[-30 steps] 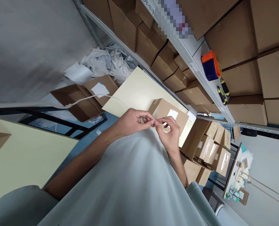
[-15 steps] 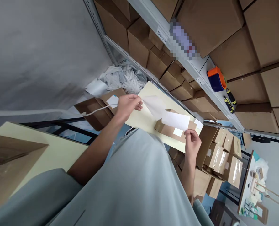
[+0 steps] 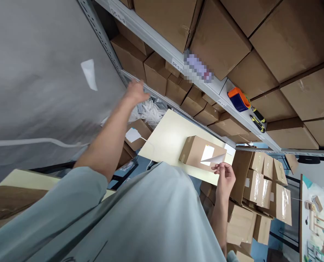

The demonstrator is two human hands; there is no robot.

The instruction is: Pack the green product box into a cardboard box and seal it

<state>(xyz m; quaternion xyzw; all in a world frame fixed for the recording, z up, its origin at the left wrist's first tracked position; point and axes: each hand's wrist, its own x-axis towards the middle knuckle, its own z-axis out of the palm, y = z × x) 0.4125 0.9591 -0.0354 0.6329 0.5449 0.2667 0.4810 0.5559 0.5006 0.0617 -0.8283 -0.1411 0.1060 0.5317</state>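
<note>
My right hand (image 3: 224,174) pinches the edge of a thin white adhesive label (image 3: 218,158), which is seen nearly edge-on. Behind the label lies a closed cardboard box (image 3: 190,151) with a white sticker (image 3: 207,153) on its side, resting on a cream-coloured table (image 3: 164,138). My left hand (image 3: 137,92) is stretched out to the upper left, somewhat blurred, its fingers apart and nothing in them. Farther left, a loose strip of white paper (image 3: 89,74) hangs in the air in front of the grey wall.
Shelves (image 3: 151,34) packed with cardboard boxes run along the table's far side, with an orange-and-blue holder (image 3: 238,99) and cutters (image 3: 257,123) on a ledge. A heap of white scraps (image 3: 151,112) lies beyond the table's left end. Taped boxes (image 3: 256,185) are stacked at right.
My left hand has pulled away up and left and let go of the paper strip, which now flies off. The label stays in my right hand, tilted lower over the box.
</note>
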